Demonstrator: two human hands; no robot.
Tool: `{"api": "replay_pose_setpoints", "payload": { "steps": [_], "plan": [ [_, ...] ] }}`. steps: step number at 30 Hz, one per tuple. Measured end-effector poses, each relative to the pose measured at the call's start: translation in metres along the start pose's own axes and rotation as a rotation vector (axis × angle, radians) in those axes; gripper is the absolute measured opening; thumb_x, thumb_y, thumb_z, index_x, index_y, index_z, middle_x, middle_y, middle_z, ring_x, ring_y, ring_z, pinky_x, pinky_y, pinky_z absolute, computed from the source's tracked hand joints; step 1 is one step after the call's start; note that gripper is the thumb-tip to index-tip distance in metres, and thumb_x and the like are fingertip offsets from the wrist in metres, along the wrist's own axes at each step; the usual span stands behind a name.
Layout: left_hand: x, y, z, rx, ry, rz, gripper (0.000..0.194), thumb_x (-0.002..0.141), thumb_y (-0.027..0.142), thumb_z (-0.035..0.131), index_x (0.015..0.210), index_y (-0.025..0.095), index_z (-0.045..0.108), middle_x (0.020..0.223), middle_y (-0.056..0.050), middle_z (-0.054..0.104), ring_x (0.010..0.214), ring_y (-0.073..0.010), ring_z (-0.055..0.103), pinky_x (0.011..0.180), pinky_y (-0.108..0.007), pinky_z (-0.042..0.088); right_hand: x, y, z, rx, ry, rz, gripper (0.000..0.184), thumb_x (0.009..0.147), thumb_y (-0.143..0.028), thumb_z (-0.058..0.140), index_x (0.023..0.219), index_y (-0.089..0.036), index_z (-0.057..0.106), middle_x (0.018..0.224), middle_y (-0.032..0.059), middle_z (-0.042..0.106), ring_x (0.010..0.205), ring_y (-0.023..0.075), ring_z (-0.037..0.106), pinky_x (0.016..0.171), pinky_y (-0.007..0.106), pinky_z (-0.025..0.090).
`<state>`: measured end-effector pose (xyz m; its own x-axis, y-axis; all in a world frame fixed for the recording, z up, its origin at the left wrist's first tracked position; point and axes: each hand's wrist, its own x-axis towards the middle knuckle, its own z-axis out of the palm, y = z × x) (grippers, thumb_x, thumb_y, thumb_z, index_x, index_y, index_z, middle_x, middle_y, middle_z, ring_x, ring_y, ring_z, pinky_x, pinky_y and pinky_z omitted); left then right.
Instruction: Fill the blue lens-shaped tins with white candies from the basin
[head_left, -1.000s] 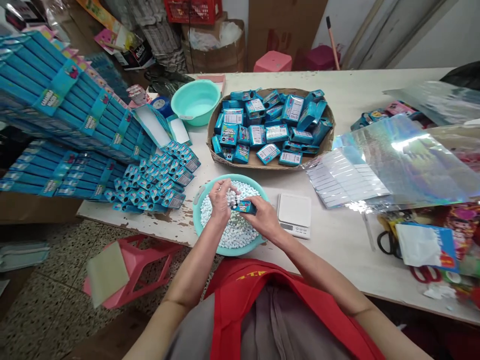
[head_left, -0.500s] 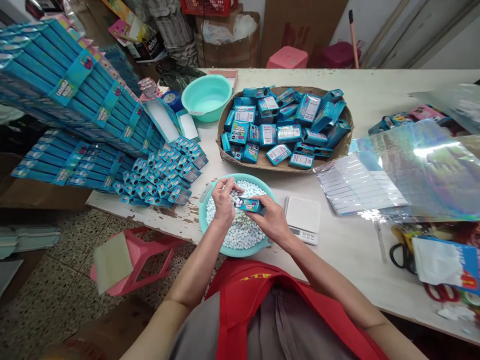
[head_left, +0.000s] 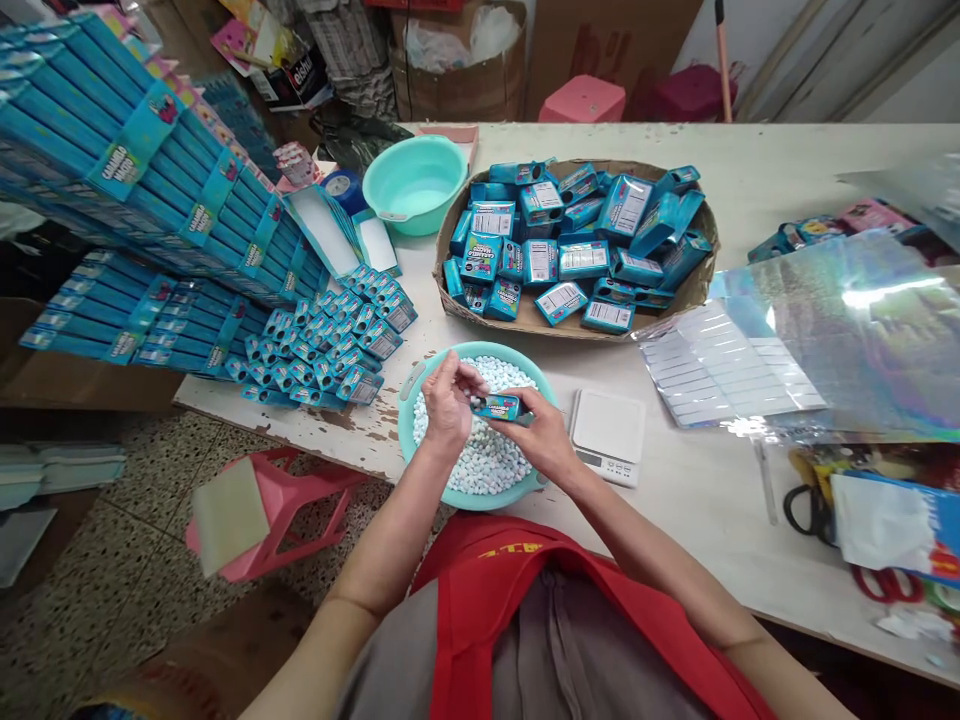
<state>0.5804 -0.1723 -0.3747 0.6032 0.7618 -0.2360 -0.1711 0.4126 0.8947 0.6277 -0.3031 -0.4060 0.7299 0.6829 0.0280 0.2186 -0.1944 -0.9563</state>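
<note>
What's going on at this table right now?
Someone in a red apron is working over a green basin of small white candies. Their right hand grips a little blue box, while the left hand is cupped at its end. A cardboard tray beyond the basin holds many similar boxes, with more bunched to the left. A white scale sits beside the basin.

Kinda shiny blue printed card is seen on the small boxes (head_left: 585, 259), piled in a tray (head_left: 525, 316) of matt brown cardboard. Smooth mint plastic is used for both basins (head_left: 414, 180) (head_left: 538, 484). The white worktop (head_left: 697, 520) is chipped and rough-edged, and the clear film (head_left: 862, 330) is super glossy, rainbow-tinted.
</note>
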Motion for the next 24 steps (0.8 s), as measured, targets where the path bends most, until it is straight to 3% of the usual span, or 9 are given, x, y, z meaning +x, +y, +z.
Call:
{"api": "replay_pose_setpoints", "payload": {
  "steps": [3,7,10,13,16,19,21,24],
  "plan": [
    [0.018,-0.009,-0.021,0.189,0.055,0.051,0.044,0.084,0.054,0.046,0.059,0.018,0.054,0.058,-0.002,0.056,0.052,-0.0128,0.055,0.054,-0.027,0.044,-0.007,-0.001,-0.013,0.051,0.061,0.019,0.033,0.069,-0.034,0.075,0.098,-0.024,0.064,0.098,0.0038,0.065,0.096,0.0228,0.060,0.085,0.038,0.047],
    [0.031,-0.047,-0.049,0.985,-0.104,0.120,0.030,0.084,0.044,0.050,0.077,0.020,0.065,0.092,-0.008,0.067,0.093,-0.0217,0.060,0.086,-0.036,0.045,-0.016,0.003,-0.030,0.040,0.143,0.021,0.035,0.067,-0.037,0.077,0.098,-0.025,0.065,0.099,0.0039,0.063,0.096,0.0227,0.060,0.085,0.039,0.048],
    [0.021,-0.077,-0.051,1.500,-0.197,0.168,0.028,0.084,0.039,0.052,0.104,0.022,0.064,0.116,-0.010,0.060,0.113,-0.0273,0.050,0.097,-0.042,0.037,-0.019,0.005,-0.035,0.041,0.146,0.039,0.034,0.069,-0.037,0.076,0.098,-0.025,0.065,0.095,0.0032,0.063,0.091,0.0214,0.061,0.081,0.037,0.050],
    [0.007,-0.092,-0.045,1.706,-0.251,0.171,0.029,0.086,0.034,0.048,0.108,0.020,0.061,0.110,-0.013,0.059,0.106,-0.0288,0.052,0.089,-0.041,0.040,-0.023,0.003,-0.035,0.020,0.149,0.021,0.033,0.070,-0.038,0.075,0.099,-0.024,0.065,0.094,0.0029,0.064,0.090,0.0206,0.061,0.080,0.036,0.051],
    [0.003,-0.095,-0.044,1.582,-0.281,0.179,0.017,0.083,0.030,0.051,0.091,0.020,0.062,0.094,-0.010,0.062,0.090,-0.0245,0.056,0.078,-0.033,0.042,-0.029,0.000,-0.036,-0.021,0.107,0.049,0.033,0.070,-0.040,0.075,0.097,-0.024,0.064,0.093,0.0031,0.065,0.086,0.0204,0.063,0.078,0.036,0.052],
    [0.007,-0.092,-0.047,1.215,-0.115,0.173,0.015,0.075,0.031,0.063,0.066,0.020,0.058,0.069,-0.003,0.057,0.069,-0.0178,0.054,0.067,-0.026,0.040,-0.035,0.001,-0.038,-0.058,0.091,0.078,0.034,0.071,-0.042,0.074,0.097,-0.023,0.064,0.092,0.0035,0.065,0.084,0.0208,0.063,0.076,0.036,0.053],
    [0.008,-0.086,-0.046,0.913,0.007,0.098,0.023,0.070,0.033,0.067,0.057,0.019,0.054,0.055,0.002,0.048,0.056,-0.0128,0.047,0.058,-0.023,0.037,-0.038,0.003,-0.039,-0.109,0.087,0.074,0.034,0.072,-0.042,0.073,0.097,-0.023,0.063,0.090,0.0036,0.065,0.082,0.0212,0.063,0.075,0.037,0.053],
    [0.003,-0.067,-0.036,0.472,0.050,-0.087,0.026,0.067,0.040,0.068,0.060,0.018,0.056,0.049,0.005,0.044,0.043,-0.0080,0.037,0.045,-0.020,0.030,-0.039,0.005,-0.036,-0.208,0.069,0.028,0.032,0.074,-0.041,0.071,0.099,-0.023,0.063,0.090,0.0045,0.065,0.082,0.0221,0.063,0.074,0.037,0.052]
  ]
}}
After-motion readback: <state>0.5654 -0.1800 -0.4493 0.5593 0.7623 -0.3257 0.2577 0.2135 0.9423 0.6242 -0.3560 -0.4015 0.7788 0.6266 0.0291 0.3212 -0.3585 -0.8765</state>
